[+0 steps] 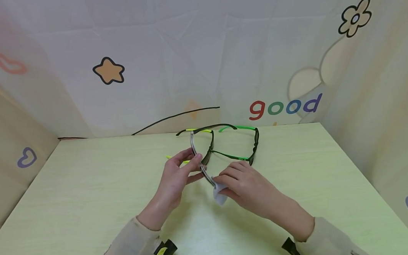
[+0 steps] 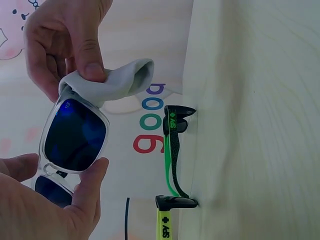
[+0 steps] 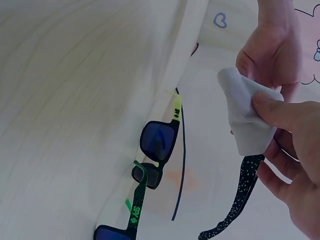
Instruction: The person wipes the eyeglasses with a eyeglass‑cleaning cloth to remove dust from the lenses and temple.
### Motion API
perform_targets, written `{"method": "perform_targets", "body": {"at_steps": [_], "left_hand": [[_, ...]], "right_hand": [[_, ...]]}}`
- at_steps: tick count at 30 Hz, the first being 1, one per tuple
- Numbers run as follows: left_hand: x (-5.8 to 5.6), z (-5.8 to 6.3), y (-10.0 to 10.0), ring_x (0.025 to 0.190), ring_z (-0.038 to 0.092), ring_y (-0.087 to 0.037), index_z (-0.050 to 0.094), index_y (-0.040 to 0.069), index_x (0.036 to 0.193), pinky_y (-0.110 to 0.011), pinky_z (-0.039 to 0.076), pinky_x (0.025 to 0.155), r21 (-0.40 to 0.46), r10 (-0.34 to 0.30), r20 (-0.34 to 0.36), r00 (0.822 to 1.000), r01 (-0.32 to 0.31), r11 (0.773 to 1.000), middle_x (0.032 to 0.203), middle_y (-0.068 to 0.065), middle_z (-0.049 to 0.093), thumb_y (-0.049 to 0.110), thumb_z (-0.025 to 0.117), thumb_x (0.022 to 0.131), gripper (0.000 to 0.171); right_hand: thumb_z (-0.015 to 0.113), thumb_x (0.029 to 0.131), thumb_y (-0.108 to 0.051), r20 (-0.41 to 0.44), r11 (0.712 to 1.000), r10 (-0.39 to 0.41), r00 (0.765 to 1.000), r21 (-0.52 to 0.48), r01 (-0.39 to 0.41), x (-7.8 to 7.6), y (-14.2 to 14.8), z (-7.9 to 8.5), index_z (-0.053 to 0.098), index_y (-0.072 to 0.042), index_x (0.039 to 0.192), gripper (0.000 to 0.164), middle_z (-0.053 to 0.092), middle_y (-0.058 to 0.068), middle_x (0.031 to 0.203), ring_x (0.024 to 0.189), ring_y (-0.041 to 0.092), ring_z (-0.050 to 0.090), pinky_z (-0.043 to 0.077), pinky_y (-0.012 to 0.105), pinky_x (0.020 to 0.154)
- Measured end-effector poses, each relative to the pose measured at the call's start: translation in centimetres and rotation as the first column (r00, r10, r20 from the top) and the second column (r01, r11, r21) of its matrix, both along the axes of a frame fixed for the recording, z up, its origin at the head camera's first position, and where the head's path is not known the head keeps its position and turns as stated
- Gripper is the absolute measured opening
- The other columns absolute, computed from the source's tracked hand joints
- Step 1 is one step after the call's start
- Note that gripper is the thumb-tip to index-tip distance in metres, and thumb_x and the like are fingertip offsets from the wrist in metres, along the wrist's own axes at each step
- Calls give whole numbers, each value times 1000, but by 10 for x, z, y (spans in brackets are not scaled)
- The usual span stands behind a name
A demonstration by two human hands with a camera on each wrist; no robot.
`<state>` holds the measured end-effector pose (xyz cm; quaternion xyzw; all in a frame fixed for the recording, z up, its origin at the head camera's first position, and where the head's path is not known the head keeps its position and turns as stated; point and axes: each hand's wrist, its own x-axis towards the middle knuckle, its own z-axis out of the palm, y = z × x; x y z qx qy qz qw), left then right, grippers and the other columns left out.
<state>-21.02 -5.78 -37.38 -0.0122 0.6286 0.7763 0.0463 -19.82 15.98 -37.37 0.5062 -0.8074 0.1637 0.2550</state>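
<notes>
My left hand (image 1: 173, 178) grips a pair of sunglasses (image 2: 75, 135) near the nose bridge, thumb on one side and fingers on the other. They have a clear frame, dark blue lenses and a speckled black temple (image 3: 245, 187). My right hand (image 1: 252, 189) pinches a pale grey cloth (image 2: 112, 89) folded over the outer end of the frame, beside one lens. In the right wrist view the cloth hides that end, and the temple hangs out below it. Both hands are raised above the table.
Behind my hands, black sunglasses with yellow temples (image 3: 159, 141) and black sunglasses with green temples (image 1: 256, 142) stand on the pale wooden table (image 1: 93, 191). A printed curtain (image 1: 179, 64) rises along the table's back edge and both sides.
</notes>
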Motion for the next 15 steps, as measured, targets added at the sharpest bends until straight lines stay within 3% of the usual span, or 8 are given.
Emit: {"method": "perform_targets", "body": {"at_steps": [7, 15], "left_hand": [[0, 1, 2, 89, 72, -18, 53, -2, 143, -41, 61, 86, -11, -32, -24, 999, 32, 999, 123, -15, 55, 4, 74, 95, 53], [1, 2, 1, 83, 70, -17, 56, -4, 140, -40, 62, 80, -7, -51, -43, 998, 50, 999, 116, -14, 57, 2, 69, 98, 45]], "right_hand": [[96, 69, -8, 3, 1000, -23, 1000, 18, 23, 3, -3, 1, 76, -5, 102, 39, 73, 2, 95, 92, 22, 65, 58, 36, 85], [96, 70, -10, -6, 1000, -11, 1000, -3, 11, 1, 0, -2, 78, -8, 100, 35, 71, -1, 89, 86, 19, 66, 57, 39, 83]]}}
